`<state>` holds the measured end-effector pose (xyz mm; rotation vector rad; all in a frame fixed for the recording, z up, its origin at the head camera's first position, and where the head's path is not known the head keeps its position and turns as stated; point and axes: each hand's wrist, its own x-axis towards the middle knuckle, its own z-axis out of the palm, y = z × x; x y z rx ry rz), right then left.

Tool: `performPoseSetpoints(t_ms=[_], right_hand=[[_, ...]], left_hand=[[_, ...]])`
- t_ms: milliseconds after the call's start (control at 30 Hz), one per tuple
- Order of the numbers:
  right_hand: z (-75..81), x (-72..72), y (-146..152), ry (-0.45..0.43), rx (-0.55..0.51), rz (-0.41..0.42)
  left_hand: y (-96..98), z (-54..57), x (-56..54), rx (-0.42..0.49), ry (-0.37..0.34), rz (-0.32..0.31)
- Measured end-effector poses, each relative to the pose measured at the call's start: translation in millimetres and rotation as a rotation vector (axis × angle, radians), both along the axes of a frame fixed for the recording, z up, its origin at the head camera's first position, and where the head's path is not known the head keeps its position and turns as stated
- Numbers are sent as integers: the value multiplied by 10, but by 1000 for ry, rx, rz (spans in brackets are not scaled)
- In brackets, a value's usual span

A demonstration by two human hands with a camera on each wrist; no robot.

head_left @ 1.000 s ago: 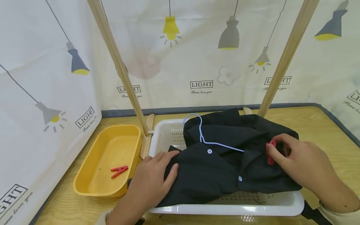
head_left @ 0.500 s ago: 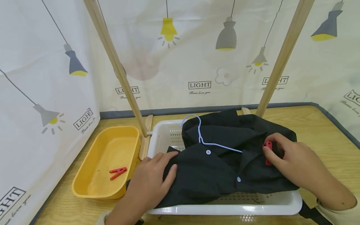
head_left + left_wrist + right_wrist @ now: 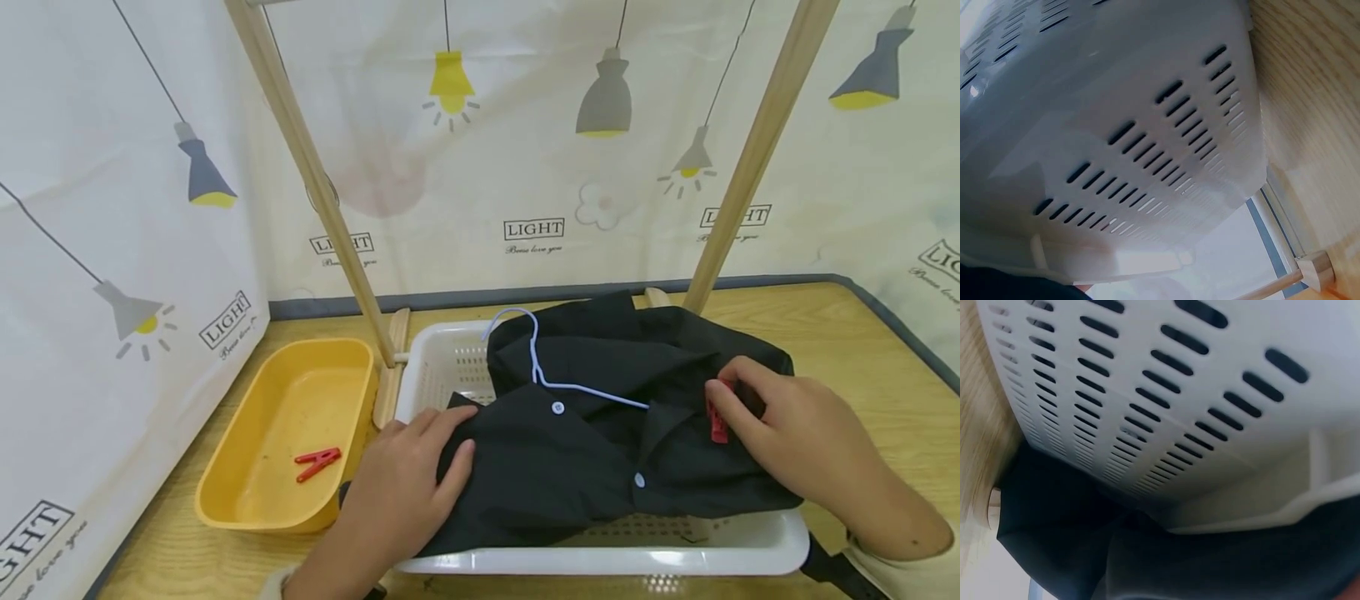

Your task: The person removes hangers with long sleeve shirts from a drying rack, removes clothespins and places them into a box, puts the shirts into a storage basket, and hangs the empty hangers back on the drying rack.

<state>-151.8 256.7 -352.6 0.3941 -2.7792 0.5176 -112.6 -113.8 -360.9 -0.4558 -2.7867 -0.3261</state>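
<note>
A black shirt (image 3: 540,467) with pale buttons lies rumpled over a white plastic basket (image 3: 600,560). Out of its collar area sticks a light-blue hanger (image 3: 592,387), its hook toward the back left; the rest is under the cloth. My right hand (image 3: 802,433) pinches a red clothespin (image 3: 717,417) between thumb and fingers, over the shirt's right part. Whether the clothespin grips the cloth I cannot tell. My left hand (image 3: 408,475) rests on the shirt's left edge, fingers relaxed and spread from the thumb. Both wrist views show mainly the slotted basket wall (image 3: 1147,144).
A yellow tub (image 3: 285,500) stands left of the basket, with another red clothespin (image 3: 318,463) in it. Behind the basket, two wooden poles (image 3: 330,208) of a rack rise from the wooden table (image 3: 870,358). A printed curtain (image 3: 465,167) encloses the back and left.
The red clothespin has turned slightly in my right hand's fingers. My left hand, the shirt and the hanger stay in place; the view has shifted only a little.
</note>
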Motion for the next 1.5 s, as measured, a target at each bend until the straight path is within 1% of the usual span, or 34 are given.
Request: performPoseSetpoints(t_ms=[100, 167, 267, 333, 433, 567, 667, 800, 967, 1100, 1233, 1300, 1367, 1467, 1500], right_hand=[[-2, 2, 0, 18, 18, -19], [4, 1, -4, 46, 28, -29], [9, 8, -14, 113, 36, -35], [12, 24, -22, 165, 25, -25], [7, 50, -35, 259, -13, 16], [11, 59, -41, 382, -57, 105], [22, 60, -44, 411, -53, 145], [25, 72, -56, 376, -35, 149], [43, 71, -66, 314, -7, 121], [73, 77, -62, 199, -14, 71], [87, 76, -46, 74, -92, 52], [94, 66, -34, -2, -136, 45], [99, 51, -24, -70, -161, 30], [99, 33, -10, -142, -170, -4], [98, 29, -6, -149, -170, -14]], left_hand=[[2, -2, 1, 0, -1, 2], [2, -1, -2, 0, 4, -1], [6, 3, -8, -3, 9, 0], [10, 4, -8, -4, 5, -1], [13, 2, -4, -6, -1, 1], [9, 2, -7, -6, 9, 0], [5, -1, -12, -4, 14, -3], [-1, -11, -6, -4, 12, -10], [-5, -10, -5, -2, 17, -6], [-1, -3, 0, -6, 4, 1], [0, 4, 4, -8, 3, 0], [0, 9, 1, -6, 6, -1], [2, 13, -3, -5, 5, -1], [2, 13, -1, -4, -4, 1], [2, 12, 0, -4, -7, 0]])
